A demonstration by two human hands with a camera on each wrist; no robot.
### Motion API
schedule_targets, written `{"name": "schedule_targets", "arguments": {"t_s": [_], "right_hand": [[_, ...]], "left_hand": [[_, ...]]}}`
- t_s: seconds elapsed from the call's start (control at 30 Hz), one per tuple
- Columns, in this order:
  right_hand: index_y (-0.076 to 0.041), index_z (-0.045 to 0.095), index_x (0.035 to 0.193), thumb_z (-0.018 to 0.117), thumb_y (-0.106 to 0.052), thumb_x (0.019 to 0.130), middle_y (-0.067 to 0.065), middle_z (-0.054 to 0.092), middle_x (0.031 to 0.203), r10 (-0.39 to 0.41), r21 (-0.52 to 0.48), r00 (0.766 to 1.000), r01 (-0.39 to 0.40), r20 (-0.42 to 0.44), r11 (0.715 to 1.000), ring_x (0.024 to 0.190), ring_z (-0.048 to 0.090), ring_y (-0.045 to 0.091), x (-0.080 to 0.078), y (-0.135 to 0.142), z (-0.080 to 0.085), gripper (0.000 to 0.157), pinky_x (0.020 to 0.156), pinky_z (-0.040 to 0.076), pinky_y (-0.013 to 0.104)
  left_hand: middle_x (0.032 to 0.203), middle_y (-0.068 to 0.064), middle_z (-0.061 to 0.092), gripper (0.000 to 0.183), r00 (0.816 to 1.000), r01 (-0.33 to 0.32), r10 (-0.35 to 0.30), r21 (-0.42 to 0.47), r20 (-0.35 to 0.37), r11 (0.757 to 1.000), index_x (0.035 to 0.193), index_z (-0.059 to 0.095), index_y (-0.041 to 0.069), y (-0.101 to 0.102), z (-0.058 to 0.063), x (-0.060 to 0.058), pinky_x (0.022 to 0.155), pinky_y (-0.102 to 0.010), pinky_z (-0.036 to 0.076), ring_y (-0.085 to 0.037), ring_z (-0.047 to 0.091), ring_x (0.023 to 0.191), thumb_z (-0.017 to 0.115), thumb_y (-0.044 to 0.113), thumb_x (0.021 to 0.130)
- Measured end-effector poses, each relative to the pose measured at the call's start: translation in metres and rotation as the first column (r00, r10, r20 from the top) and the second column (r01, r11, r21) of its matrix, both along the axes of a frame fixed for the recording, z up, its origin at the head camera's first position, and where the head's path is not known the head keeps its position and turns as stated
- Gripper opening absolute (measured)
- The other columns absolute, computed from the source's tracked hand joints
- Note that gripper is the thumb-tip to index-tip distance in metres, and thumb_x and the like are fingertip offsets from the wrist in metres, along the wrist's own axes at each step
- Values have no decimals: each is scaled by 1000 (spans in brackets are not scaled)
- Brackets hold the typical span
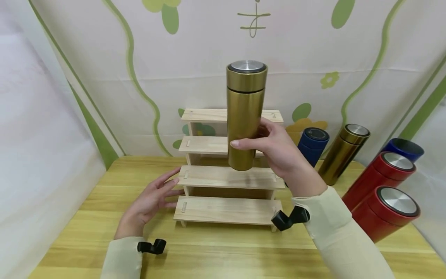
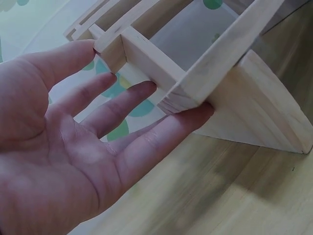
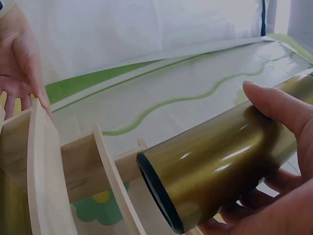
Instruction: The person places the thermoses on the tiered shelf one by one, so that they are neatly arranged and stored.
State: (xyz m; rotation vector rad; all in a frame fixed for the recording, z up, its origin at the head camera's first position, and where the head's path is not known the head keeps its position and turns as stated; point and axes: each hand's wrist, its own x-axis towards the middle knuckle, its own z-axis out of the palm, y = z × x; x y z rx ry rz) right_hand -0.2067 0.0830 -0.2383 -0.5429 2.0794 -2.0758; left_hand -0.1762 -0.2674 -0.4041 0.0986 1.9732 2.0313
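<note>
- Gold flask: I have it aloft in front of the stepped wooden rack, cap up, leaning slightly; base looks clear of the boards.
- Right hand: curled round the flask's lower half, thumb across the near side, fingers behind.
- Left hand: fingers spread wide, tips touching the rack's left end, gripping nothing.
- Handling, my guess: stiff metal wall, won't give under a squeeze. Moderate weight if unfilled, heavier if full; contents can't be seen.
- Surface glossy and smooth, so I'd expect it to slide or twist in a loose or damp grip. Paint may scratch; body probably dents before it breaks.
- Best hold: round the main barrel, near mid-height. I'd avoid lifting by the cap; there's a seam below it and the cap may unscrew.
- Tall, narrow shape: likely tippy. The dark base rim shows in the right wrist view; keep fingers off it.
</note>
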Motion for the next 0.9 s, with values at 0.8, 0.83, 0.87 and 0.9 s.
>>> {"name": "schedule_targets", "arguments": {"t_s": [0.8, 0.83, 0.87, 0.9], "right_hand": [[-17, 62, 138, 90, -14, 80, 5, 63, 139, 6, -30, 999, -5, 38, 1000, 130, 59, 24, -30, -38, 20, 64, 117, 43, 46], [-17, 63, 137, 90, -14, 80, 5, 63, 139, 4, -31, 999, -3, 36, 1000, 129, 60, 24, -31, -39, 20, 64, 116, 44, 46], [-16, 63, 137, 90, -14, 80, 5, 64, 138, 3, -34, 999, -2, 33, 999, 128, 60, 24, -32, -39, 21, 63, 115, 45, 46], [-16, 63, 137, 90, -14, 80, 6, 64, 138, 2, -39, 1000, -1, 30, 999, 127, 61, 25, -33, -40, 22, 62, 114, 46, 46]], "left_hand": [[169, -16, 29, 63, 1000, 3, -3, -18, 6, 1000, 167, 29, 29, 2, 1, 0, 100, -52, 58, -44, 52, 141, 54, 38, 110], [169, -17, 29, 63, 1000, 5, -5, -17, 5, 1000, 167, 28, 29, 2, 1, 0, 100, -52, 58, -43, 52, 141, 54, 37, 111], [169, -17, 29, 63, 1000, 7, -7, -17, 4, 1000, 167, 28, 29, 2, 1, -1, 100, -52, 58, -43, 53, 141, 54, 37, 111], [169, -17, 30, 62, 1000, 7, -7, -17, 4, 1000, 167, 28, 29, 3, 1, -1, 100, -52, 58, -42, 53, 140, 54, 37, 111]]}}
